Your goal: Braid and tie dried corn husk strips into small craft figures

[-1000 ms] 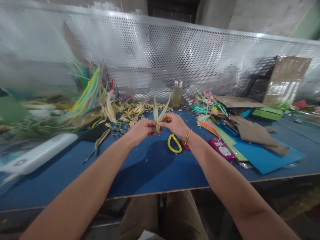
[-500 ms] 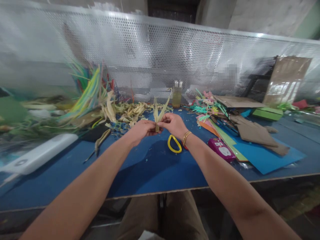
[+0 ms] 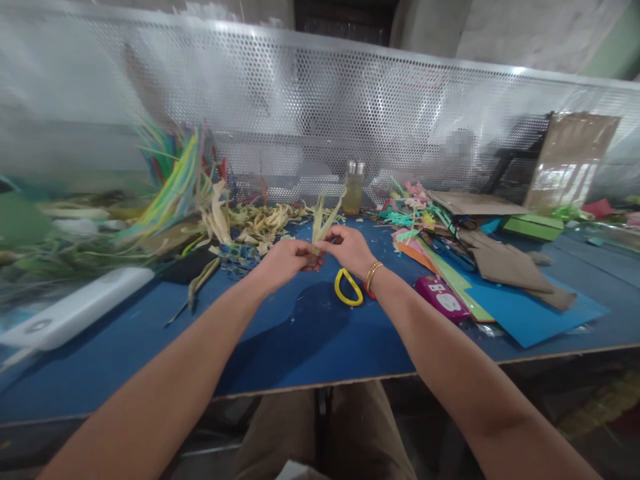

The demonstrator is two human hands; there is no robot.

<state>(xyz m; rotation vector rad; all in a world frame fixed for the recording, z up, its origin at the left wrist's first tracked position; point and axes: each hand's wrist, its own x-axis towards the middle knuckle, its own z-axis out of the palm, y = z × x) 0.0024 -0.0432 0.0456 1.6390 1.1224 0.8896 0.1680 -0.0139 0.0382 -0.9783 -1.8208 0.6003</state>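
Note:
A small bunch of pale dried corn husk strips [image 3: 323, 223] stands upright between my two hands, its tips fanning out above the fingers. My left hand [image 3: 289, 261] pinches it low down from the left. From the right, my right hand [image 3: 350, 248] grips the same husk between thumb and fingers, with a gold bracelet on that wrist. The husk's lower end is partly hidden by my fingers. Just below my right hand lie scissors with a yellow handle loop [image 3: 349, 288]; a bit of red handle shows beside my wrist, and the rest is covered.
A heap of dried husks [image 3: 265, 223] lies behind on the blue table [image 3: 300, 353]. A white power strip [image 3: 80, 310] is at left, colourful pipe cleaners [image 3: 175, 180] behind it. Right are a purple case [image 3: 441, 298], blue paper [image 3: 535, 310], cardboard [image 3: 513, 267]; a bottle [image 3: 354, 188] stands behind.
The husk strips lean slightly more to the right and their tips sit higher. My fingers have shifted a little around the base; both hands still hold it.

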